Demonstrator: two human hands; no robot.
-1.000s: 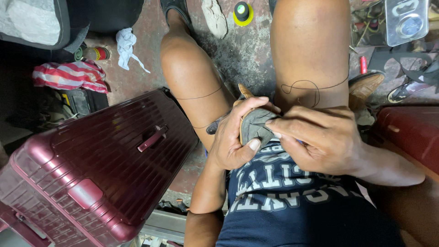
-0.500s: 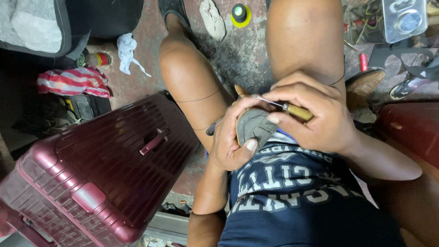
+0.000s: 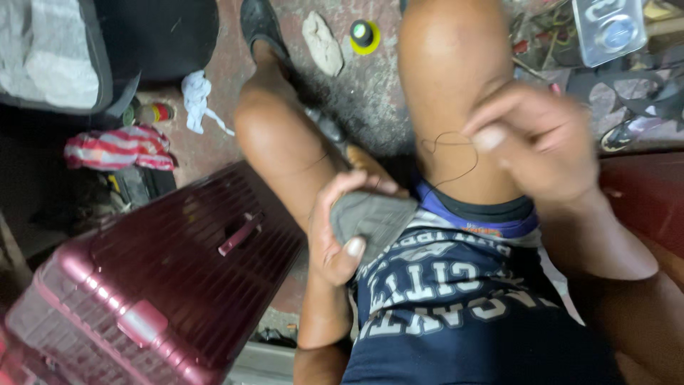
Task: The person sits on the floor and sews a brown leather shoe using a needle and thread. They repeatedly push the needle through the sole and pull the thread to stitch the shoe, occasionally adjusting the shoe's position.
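Note:
My left hand (image 3: 335,235) grips a small piece of grey fabric (image 3: 370,217) against my lap, thumb on top of it. My right hand (image 3: 534,139) is raised over my right knee, blurred, with its fingers pinched on a thin dark thread (image 3: 449,146) that loops across my thigh. Whether a needle or tool is in those fingers I cannot tell. I am seated in a navy shirt with pale lettering, both bare knees pointing away from me.
A dark red ribbed hard-shell suitcase (image 3: 164,285) lies at my left. A striped red cloth (image 3: 117,150), a white rag (image 3: 196,96), a yellow-rimmed round lid (image 3: 365,36), a stone (image 3: 322,44) and a clear plastic box (image 3: 611,28) lie on the floor.
My right hand has left the grey fabric and risen to the upper right, drawing the thread out over my thigh. The wooden-handled tool seen earlier is out of sight. The left hand stays.

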